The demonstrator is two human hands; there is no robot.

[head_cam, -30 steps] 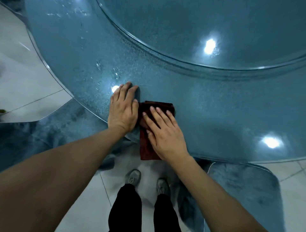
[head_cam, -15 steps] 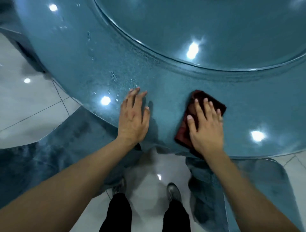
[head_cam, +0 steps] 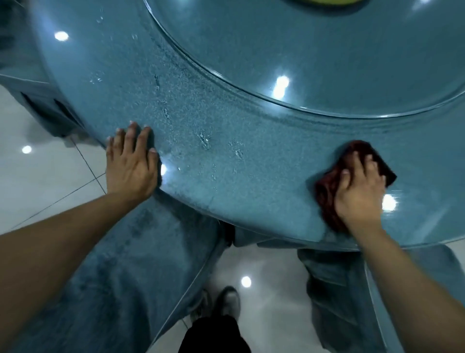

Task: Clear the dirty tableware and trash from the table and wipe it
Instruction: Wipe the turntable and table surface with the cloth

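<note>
A round blue-grey table [head_cam: 226, 191] fills the upper view, with water droplets [head_cam: 203, 141] scattered across its near band. My right hand [head_cam: 358, 191] presses a dark red cloth [head_cam: 327, 191] onto the table near its front right edge, with its fingers slightly bent over the cloth. My left hand [head_cam: 130, 163] lies flat on the table's left rim, fingers straight, holding nothing.
A raised glass turntable [head_cam: 314, 55] covers the table's middle, with a yellow-green object [head_cam: 324, 2] cut off at the top edge. Blue upholstered chairs [head_cam: 125, 264] stand under the table's edge, another chair [head_cam: 339, 289] at right. My feet [head_cam: 221, 305] stand on pale tiles.
My right hand slid the red cloth far to the right along the table's front edge. My left hand stayed flat on the table and the two hands are now wide apart.
</note>
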